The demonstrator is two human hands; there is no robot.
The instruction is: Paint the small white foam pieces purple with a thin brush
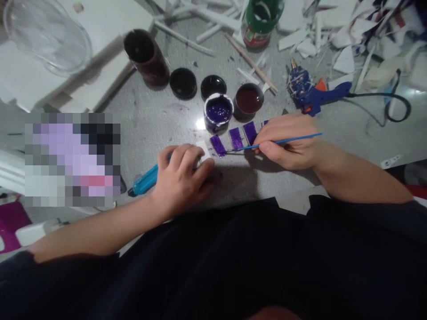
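Observation:
My right hand (283,140) is closed around a thin blue paintbrush (293,139). The brush tip touches the lower end of a small purple-painted strip (218,146). Beside that strip lie more purple pieces, among them one in the middle (236,138) and one by my right fingers (249,132). My left hand (183,173) rests on the table with its fingers curled on a small white piece (204,147); the thumb is mostly hidden. A blue utility knife (145,180) lies partly under this hand. Just beyond the strips stands an open jar of purple paint (219,111).
Behind the paint stand a dark red pot (249,101), two black lids (183,83), a tipped dark jar (147,58) and a green jar (262,22). A blue glue gun (320,93) with its cord lies right. White scraps (333,31) cover the back right.

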